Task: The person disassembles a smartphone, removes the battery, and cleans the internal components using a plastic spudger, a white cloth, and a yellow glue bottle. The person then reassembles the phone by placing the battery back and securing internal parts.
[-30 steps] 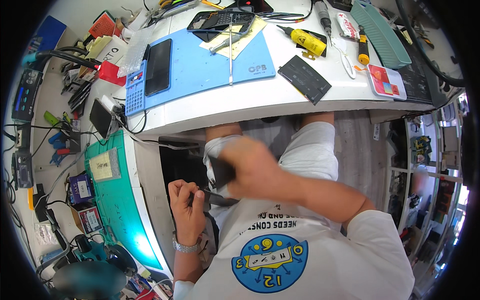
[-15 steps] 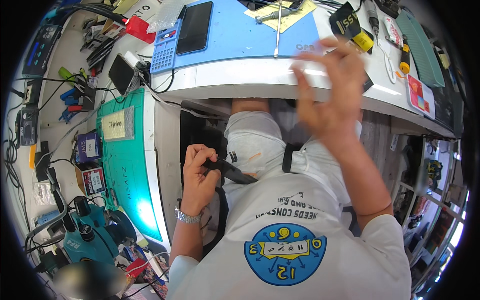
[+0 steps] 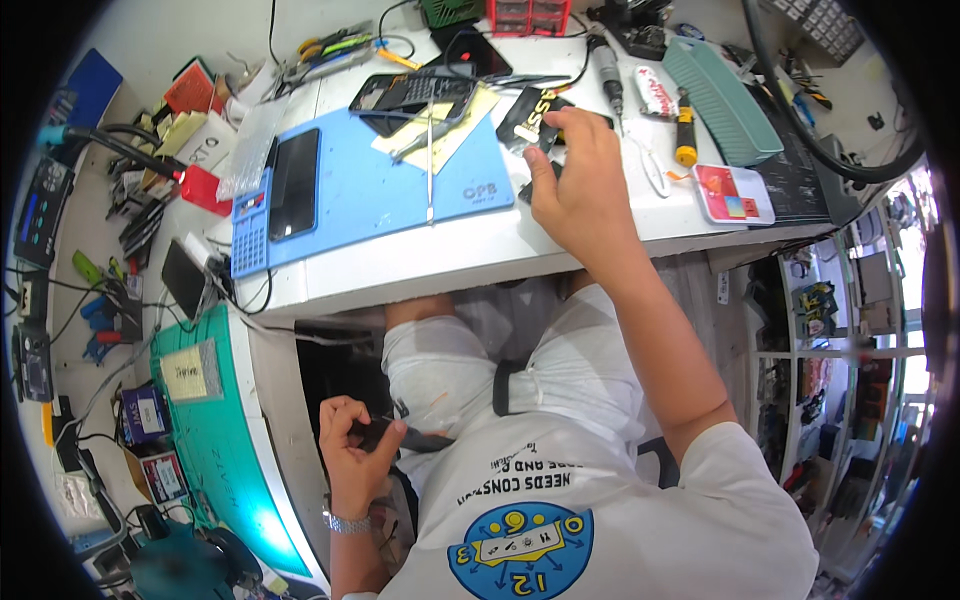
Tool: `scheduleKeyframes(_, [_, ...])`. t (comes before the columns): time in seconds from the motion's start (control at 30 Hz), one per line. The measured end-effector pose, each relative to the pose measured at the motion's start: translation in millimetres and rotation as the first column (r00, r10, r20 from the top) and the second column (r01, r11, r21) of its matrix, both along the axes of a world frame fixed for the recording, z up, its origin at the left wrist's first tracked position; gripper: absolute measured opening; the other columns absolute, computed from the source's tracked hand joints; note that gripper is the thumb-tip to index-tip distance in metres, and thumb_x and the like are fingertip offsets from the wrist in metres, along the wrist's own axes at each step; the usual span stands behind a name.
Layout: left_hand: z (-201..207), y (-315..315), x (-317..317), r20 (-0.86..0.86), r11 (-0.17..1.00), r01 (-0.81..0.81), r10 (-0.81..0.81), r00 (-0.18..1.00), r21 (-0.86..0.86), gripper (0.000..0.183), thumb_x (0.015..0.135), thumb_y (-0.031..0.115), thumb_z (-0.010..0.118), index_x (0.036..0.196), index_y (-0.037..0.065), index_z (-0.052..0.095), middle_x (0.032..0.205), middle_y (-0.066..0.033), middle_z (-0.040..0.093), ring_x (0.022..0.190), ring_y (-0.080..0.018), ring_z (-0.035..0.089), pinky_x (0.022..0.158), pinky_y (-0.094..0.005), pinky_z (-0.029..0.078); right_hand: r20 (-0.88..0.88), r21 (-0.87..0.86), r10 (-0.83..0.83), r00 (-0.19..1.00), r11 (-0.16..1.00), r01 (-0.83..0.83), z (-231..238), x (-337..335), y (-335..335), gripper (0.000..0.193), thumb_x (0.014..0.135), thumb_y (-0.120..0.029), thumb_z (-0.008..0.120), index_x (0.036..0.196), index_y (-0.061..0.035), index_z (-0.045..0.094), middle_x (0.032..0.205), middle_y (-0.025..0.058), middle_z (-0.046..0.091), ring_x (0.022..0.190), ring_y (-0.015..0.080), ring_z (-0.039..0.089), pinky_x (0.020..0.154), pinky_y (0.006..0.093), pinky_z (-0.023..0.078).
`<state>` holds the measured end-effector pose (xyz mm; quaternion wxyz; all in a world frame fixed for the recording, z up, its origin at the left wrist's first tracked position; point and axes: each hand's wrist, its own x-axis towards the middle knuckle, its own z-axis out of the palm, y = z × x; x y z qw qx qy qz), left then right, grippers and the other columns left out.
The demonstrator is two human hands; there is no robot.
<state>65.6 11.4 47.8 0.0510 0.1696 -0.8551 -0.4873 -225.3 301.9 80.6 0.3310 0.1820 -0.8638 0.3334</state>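
Note:
My left hand (image 3: 350,445), with a metal-banded watch (image 3: 347,522) at the wrist, is closed around a dark, elongated object (image 3: 425,439) low over my lap; its kind cannot be made out. Over the right part of the white desk my right hand (image 3: 585,185) reaches out, thumb and forefinger apart. Beside its fingertips lies a black packet (image 3: 525,115) with yellow print. A small dark piece (image 3: 526,193) is partly covered by the thumb. Whatever lies beneath the palm is hidden.
A blue work mat (image 3: 350,200) holds a dark phone (image 3: 295,185), a metal tool (image 3: 430,180) and yellow paper (image 3: 465,130). Right of my hand are a yellow-handled tool (image 3: 685,135), a red-and-white box (image 3: 735,195) and a teal tray (image 3: 720,100). A green mat (image 3: 205,430) covers the left bench.
My right hand has moved from above the desk's front edge farther over the desk, beside the black packet. The view has shifted, showing more desk. My left hand keeps its hold.

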Motion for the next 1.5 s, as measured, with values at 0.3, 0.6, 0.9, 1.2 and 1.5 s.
scheduleKeyframes(0.3, [-0.2,7.8,3.7,-0.088,0.993,0.061,-0.07,0.994,-0.105,0.048,0.07,0.005,0.1,0.102,0.005,0.063,0.108,-0.0089,0.053,0.094,-0.0233,0.059,0.075,-0.0334,0.052,0.162,0.784,0.183,0.97,0.572,-0.239,32.2,-88.2,14.2,0.056,0.082,0.001,0.078,0.137,-0.0097,0.073,0.14,0.0166,0.069,0.142,0.0397,0.055,0.122,0.056,0.038])
scheduleKeyframes(0.6, [-3.2,0.4,14.2,-0.031,0.996,0.025,-0.028,0.999,-0.087,0.047,0.073,0.006,0.1,0.109,0.004,0.07,0.114,-0.0081,0.054,0.101,-0.0216,0.06,0.084,-0.0344,0.055,0.19,0.048,0.522,0.831,0.841,-0.539,65.8,45.4,-8.4,0.012,0.094,-0.005,0.081,0.104,-0.0032,0.074,0.099,0.0138,0.074,0.086,0.0328,0.074,0.079,0.0408,0.06])
scheduleKeyframes(0.9, [-1.2,2.5,4.7,-0.038,0.994,0.066,-0.07,0.997,-0.082,0.039,0.074,0.0,0.087,0.11,0.002,0.071,0.109,-0.011,0.059,0.102,-0.026,0.064,0.089,-0.0361,0.055,0.505,-0.457,0.756,0.418,0.644,-0.613,-39.1,190.9,-89.8,0.012,0.094,-0.005,0.079,0.104,0.0008,0.075,0.091,0.0208,0.076,0.084,0.0432,0.076,0.076,0.0496,0.061])
scheduleKeyframes(1.2, [-12.9,-10.1,10.7,-0.064,0.984,0.153,-0.159,0.985,-0.097,0.038,0.078,-0.009,0.081,0.112,0.001,0.066,0.12,-0.0081,0.052,0.104,-0.0155,0.063,0.082,-0.027,0.061,0.474,-0.348,0.735,0.485,0.663,-0.663,-45.6,195.3,-98.8,0.014,0.089,-0.006,0.084,0.098,-0.0014,0.075,0.086,0.0163,0.076,0.077,0.0382,0.075,0.071,0.0459,0.059])
scheduleKeyframes(1.5, [-7.8,1.6,9.1,-0.104,0.998,0.059,-0.059,0.993,-0.006,0.037,0.074,-0.002,0.084,0.109,0.001,0.073,0.112,-0.0108,0.058,0.102,-0.0239,0.063,0.089,-0.0347,0.055,0.424,-0.191,0.692,0.584,0.699,-0.69,-36.3,200.9,-96.4,0.016,0.082,-0.011,0.082,0.091,-0.0041,0.071,0.082,0.0127,0.069,0.07,0.0346,0.065,0.068,0.0443,0.052])
